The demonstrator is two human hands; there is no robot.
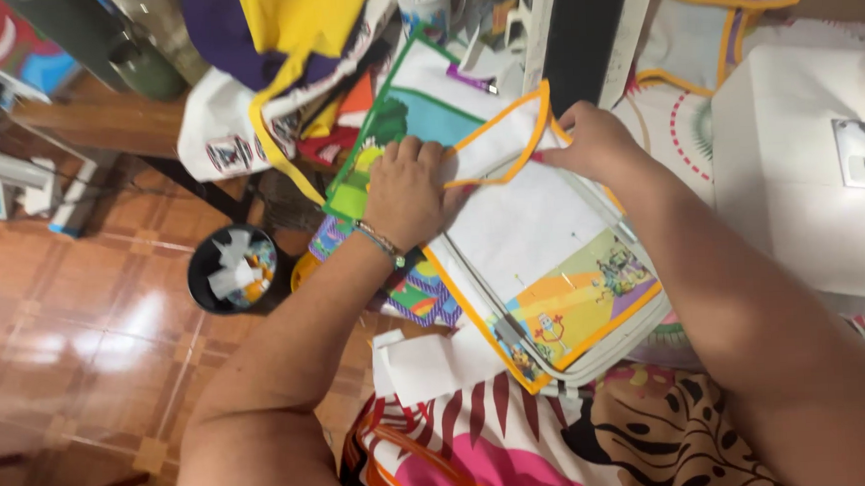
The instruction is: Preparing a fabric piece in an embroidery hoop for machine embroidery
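Orange-trimmed cloth (539,238) lies flat over a white frame (602,347) on the crowded worktable, one corner folded up. Left hand (406,191) presses its left edge, fingers together and flat. Right hand (593,139) pinches the raised corner, fingers clamped on the trim. White machine (799,178) just right; fabric pile (299,74) crowds the far-left side; little free room.

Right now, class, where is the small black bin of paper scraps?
In the head view, the black bin stands on the tiled floor at the left, just left of the person's left hand and forearm, below the pile of fabrics.
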